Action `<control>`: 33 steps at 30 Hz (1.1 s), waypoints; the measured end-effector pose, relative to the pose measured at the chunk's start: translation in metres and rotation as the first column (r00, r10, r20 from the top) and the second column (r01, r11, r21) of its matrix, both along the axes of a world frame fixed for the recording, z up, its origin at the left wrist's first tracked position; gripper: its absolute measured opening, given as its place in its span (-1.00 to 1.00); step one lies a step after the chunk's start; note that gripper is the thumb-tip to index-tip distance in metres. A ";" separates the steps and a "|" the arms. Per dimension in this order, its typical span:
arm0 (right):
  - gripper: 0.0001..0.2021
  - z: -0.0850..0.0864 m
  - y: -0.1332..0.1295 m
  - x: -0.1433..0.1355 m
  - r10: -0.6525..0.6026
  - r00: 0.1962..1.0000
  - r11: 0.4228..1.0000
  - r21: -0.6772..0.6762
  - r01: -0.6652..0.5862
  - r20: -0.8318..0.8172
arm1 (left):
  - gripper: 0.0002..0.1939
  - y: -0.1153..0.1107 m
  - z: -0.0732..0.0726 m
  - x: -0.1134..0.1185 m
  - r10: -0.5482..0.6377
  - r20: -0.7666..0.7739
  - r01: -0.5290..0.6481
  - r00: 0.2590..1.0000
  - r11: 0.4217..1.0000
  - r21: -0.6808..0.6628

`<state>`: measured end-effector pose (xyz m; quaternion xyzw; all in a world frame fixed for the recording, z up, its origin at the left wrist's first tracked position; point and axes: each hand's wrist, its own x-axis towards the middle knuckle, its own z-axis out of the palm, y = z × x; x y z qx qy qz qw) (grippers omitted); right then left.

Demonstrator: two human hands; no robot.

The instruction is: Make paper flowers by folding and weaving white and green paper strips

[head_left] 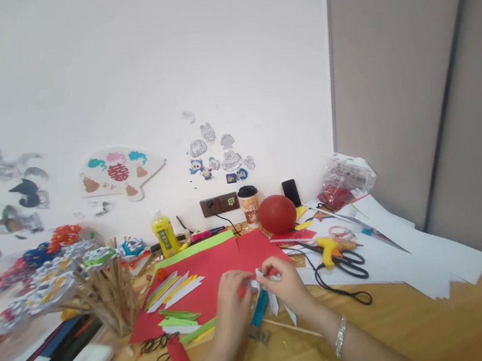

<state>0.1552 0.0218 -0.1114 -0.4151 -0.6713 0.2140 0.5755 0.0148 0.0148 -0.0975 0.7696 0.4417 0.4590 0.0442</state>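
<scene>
We are watching both hands working close together: the left hand (233,304) and the right hand (287,286) are pinching a small white paper piece (259,273) between thumbs and fingertips, and they are holding it above the near edge of a red sheet (225,256). We are judging this as a shaping or folding step; the next move is probably calling for a steady pinch while a crease or join is being pressed, though the fingers are hiding the detail.

Just below, a blue tool (260,308) and a thin stick (294,327) are lying on the table (362,338). To the left, white and yellow strips (173,289) are waiting; to the right, a yellow glue gun (328,252) is resting.

Now the writing! Farther off, a yellow bottle (165,235) is showing a green label, and a lidded cup (250,208) is carrying print; we are failing to read either. On the wall, a fan-shaped cutout (105,174) is displaying a red 囍.
</scene>
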 end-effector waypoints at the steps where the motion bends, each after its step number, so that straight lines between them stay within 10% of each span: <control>1: -0.94 -0.001 0.001 0.000 0.024 0.999 0.999 -0.042 -0.026 -0.035 | -0.81 0.001 -0.001 0.000 -0.008 -0.016 0.009 1.000 1.000 0.017; 17: -0.92 -0.011 0.008 0.001 0.157 0.977 0.969 -0.170 -0.182 -0.146 | -0.92 0.006 -0.009 0.003 0.087 0.093 -0.061 0.992 0.965 -0.255; 33: -0.89 -0.010 0.013 0.009 0.222 0.966 0.927 -0.280 -0.251 -0.131 | -0.82 0.010 -0.004 -0.005 -0.108 0.299 0.255 0.948 0.820 -0.513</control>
